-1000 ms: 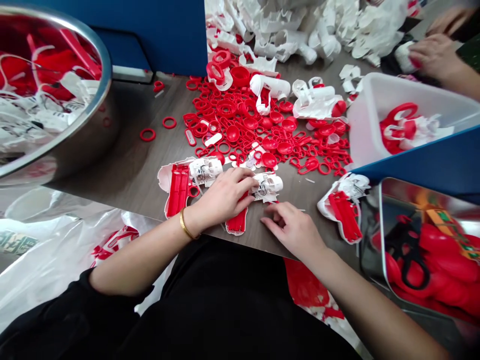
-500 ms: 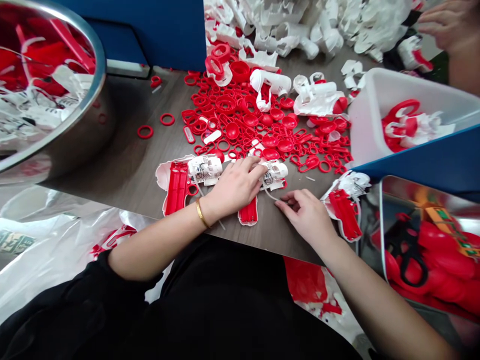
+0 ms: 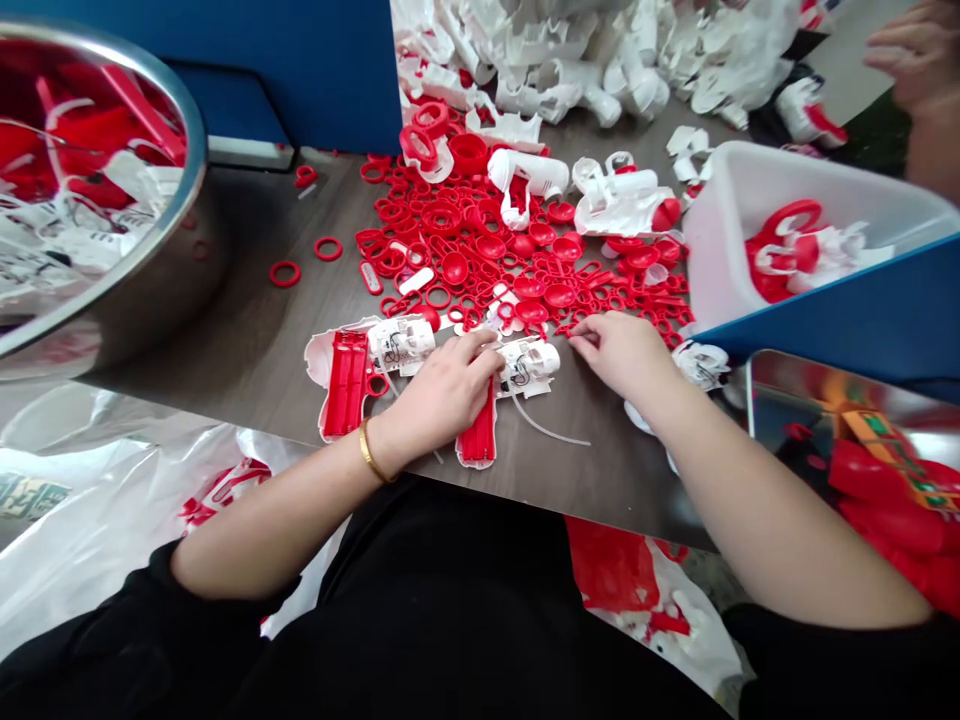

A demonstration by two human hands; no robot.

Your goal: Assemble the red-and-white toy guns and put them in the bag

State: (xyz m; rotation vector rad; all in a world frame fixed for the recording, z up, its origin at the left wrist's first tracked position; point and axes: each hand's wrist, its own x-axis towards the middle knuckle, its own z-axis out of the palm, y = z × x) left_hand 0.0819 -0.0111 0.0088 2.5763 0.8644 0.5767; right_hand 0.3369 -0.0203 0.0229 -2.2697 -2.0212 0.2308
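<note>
Two half-shell toy gun assemblies with red handles lie side by side near the table's front edge. My left hand (image 3: 450,385) is closed on the right-hand assembly (image 3: 529,365), covering its middle. A thin white tube (image 3: 547,430) runs from that assembly across the tabletop, its end free. The other assembly (image 3: 347,385) lies left of my left hand. My right hand (image 3: 619,350) has thumb and forefinger pinched at a small red piece (image 3: 564,331) on the near edge of the pile of red rings and cups (image 3: 487,248).
A steel bowl (image 3: 196,150) of parts stands at the left. White shells (image 3: 540,85) are heaped at the back. At the right are a translucent bin (image 3: 712,240), a blue panel (image 3: 847,290) and a metal tray (image 3: 787,370). Another person's hand (image 3: 911,60) shows at the upper right.
My right hand has let go of the white tube and moved up to the edge of the red pile. My left hand remains on the assembly. The view has shifted slightly.
</note>
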